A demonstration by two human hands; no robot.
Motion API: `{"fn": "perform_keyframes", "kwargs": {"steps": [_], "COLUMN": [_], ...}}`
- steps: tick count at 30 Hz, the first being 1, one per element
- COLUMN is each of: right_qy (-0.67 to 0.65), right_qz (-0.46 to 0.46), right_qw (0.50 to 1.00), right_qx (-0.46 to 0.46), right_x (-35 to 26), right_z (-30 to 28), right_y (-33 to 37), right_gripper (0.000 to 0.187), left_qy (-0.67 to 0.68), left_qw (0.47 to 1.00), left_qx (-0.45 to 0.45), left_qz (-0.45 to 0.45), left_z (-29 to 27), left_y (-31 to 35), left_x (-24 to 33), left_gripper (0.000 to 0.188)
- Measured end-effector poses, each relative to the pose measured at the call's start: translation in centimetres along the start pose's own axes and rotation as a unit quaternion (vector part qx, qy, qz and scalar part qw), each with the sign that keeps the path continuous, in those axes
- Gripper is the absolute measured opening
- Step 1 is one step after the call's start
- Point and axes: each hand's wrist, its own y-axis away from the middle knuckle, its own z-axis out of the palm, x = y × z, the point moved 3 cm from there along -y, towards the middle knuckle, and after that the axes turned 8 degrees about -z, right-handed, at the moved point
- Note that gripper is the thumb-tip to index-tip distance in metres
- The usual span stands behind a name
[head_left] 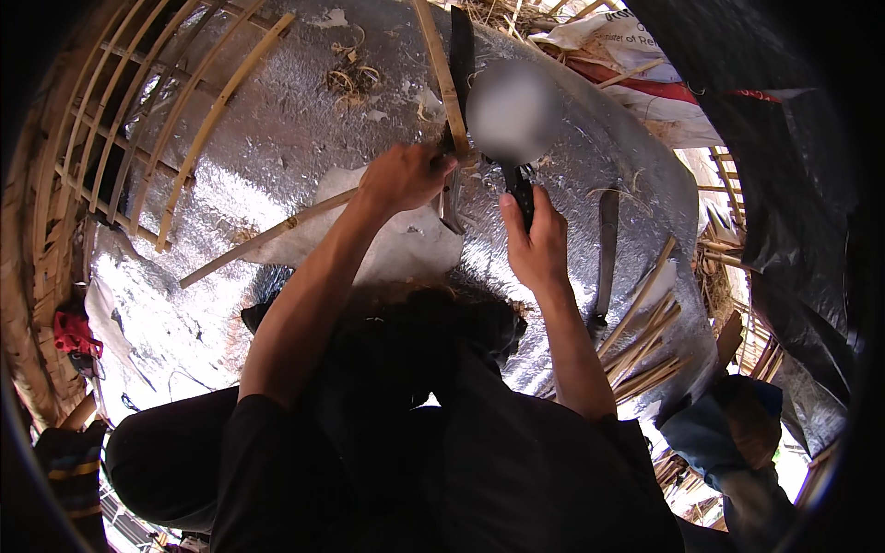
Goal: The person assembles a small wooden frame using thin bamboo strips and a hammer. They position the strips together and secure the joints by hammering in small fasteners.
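My left hand (406, 177) is closed round a thin bamboo strip (277, 232), which slants from the lower left up to the right. Just beyond its fingers, a longer upright bamboo strip (441, 69) meets it, beside a dark flat blade-like piece (462, 64). A narrow metal piece (450, 210) shows below that crossing. My right hand (539, 241) grips a black-handled tool (519, 195), handle pointing away from me. A round blurred patch covers its far part, so its kind cannot be made out. The two hands are a short way apart.
A shiny silver sheet (267, 120) covers the ground, with a pale piece (406, 247) before me. A bamboo lattice (180, 111) stands at upper left. At right lie a long dark knife (607, 244) and several bamboo strips (650, 346). Black plastic sheeting (797, 240) hangs far right.
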Motion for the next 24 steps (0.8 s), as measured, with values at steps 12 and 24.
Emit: {"fn": "perform_keyframes", "kwargs": {"steps": [12, 24], "right_qy": [0.047, 0.044], "right_qz": [-0.023, 0.012], "right_qw": [0.998, 0.999], "right_qx": [-0.02, 0.005], "right_x": [0.4, -0.3], "right_z": [0.3, 0.4], "right_y": [-1.8, -2.7], "right_gripper": [0.031, 0.031], "left_qy": [0.019, 0.035], "left_qw": [0.995, 0.997], "left_qx": [0.03, 0.014], "left_qz": [-0.088, -0.063], "left_z": [0.1, -0.4], "left_y": [0.7, 0.3], "left_x": [1.7, 0.9], "left_gripper": [0.03, 0.027]}}
